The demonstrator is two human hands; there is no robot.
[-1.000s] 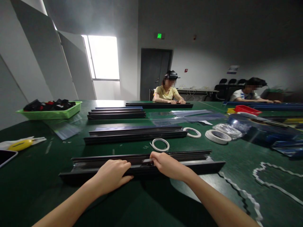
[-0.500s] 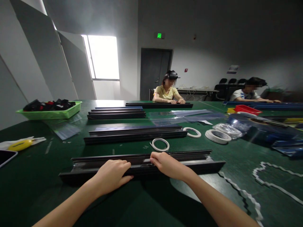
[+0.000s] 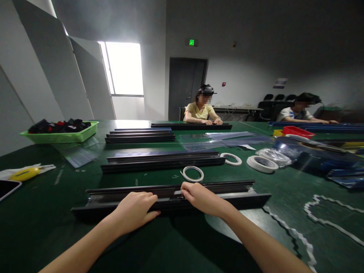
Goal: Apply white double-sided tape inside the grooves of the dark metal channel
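Observation:
A long black profile rail (image 3: 241, 193) lies across the green table (image 3: 42, 212) right in front of me. My left hand (image 3: 133, 210) rests flat on top of the rail near its middle, fingers together and pressing down. My right hand (image 3: 200, 197) sits on the rail just to the right, its fingertips pinched on something thin and pale along the rail's upper groove; what it is I cannot make out. A small white tape ring (image 3: 192, 173) lies just beyond the rail.
More black rails (image 3: 162, 162) lie further back. Two tape rolls (image 3: 261, 163) and clear film sit to the right, a white peeled strip (image 3: 327, 223) near right. A green basket (image 3: 61, 132), a yellow cutter (image 3: 25, 173) and a phone are at left. Two people sit across.

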